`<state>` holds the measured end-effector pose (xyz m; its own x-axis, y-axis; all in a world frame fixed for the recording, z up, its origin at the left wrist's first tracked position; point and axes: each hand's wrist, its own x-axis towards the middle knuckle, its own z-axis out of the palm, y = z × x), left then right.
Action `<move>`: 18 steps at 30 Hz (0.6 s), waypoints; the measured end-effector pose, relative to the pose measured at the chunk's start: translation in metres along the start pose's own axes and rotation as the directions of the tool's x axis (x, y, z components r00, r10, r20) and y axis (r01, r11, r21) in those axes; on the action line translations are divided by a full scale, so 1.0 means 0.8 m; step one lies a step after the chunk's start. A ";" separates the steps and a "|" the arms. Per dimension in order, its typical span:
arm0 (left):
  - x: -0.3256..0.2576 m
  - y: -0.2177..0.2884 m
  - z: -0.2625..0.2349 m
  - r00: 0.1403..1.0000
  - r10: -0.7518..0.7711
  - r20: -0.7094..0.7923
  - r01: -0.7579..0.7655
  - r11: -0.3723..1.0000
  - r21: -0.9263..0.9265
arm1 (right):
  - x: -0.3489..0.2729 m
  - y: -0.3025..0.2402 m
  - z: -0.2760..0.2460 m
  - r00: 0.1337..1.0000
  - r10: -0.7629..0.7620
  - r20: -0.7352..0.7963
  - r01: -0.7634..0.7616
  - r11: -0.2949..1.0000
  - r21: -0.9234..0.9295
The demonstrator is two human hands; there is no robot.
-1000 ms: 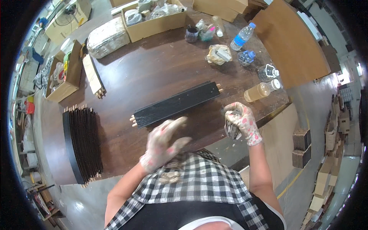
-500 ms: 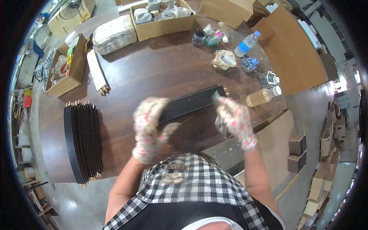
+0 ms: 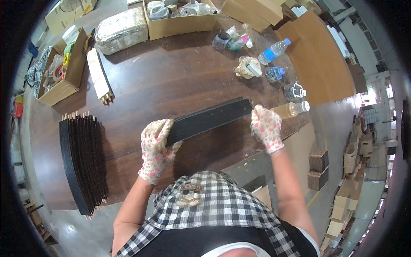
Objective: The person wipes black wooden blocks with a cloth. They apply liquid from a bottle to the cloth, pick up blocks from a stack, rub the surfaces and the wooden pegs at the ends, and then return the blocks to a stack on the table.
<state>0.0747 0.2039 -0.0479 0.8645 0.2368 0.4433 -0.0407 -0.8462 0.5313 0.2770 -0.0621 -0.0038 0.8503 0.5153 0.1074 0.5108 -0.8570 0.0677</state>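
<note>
A second ago both gloved hands hung short of the black wooden bar (image 3: 209, 120), the left hand (image 3: 156, 147) open and the right hand (image 3: 266, 127) at the table edge. Since then they have closed on its two ends, left hand on the near end, right on the far. The bar now sits nearer the person.
</note>
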 end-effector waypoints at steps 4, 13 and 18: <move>0.001 -0.007 -0.004 1.000 -0.007 0.001 0.007 1.000 -0.009 | -0.011 -0.003 0.001 0.997 0.050 -0.054 -0.049 0.999 0.023; 0.000 -0.006 -0.002 1.000 0.007 0.014 -0.006 0.998 -0.059 | 0.003 -0.008 -0.009 0.996 0.043 0.076 -0.057 0.981 0.186; -0.004 -0.008 -0.003 1.000 0.000 0.001 0.000 0.997 -0.075 | 0.005 -0.026 -0.004 0.990 -0.127 0.064 0.121 0.988 0.092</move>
<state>0.0708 0.2101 -0.0508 0.8648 0.2364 0.4429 -0.0782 -0.8080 0.5839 0.2695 -0.0421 -0.0019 0.7848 0.6188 0.0348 0.6195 -0.7849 -0.0109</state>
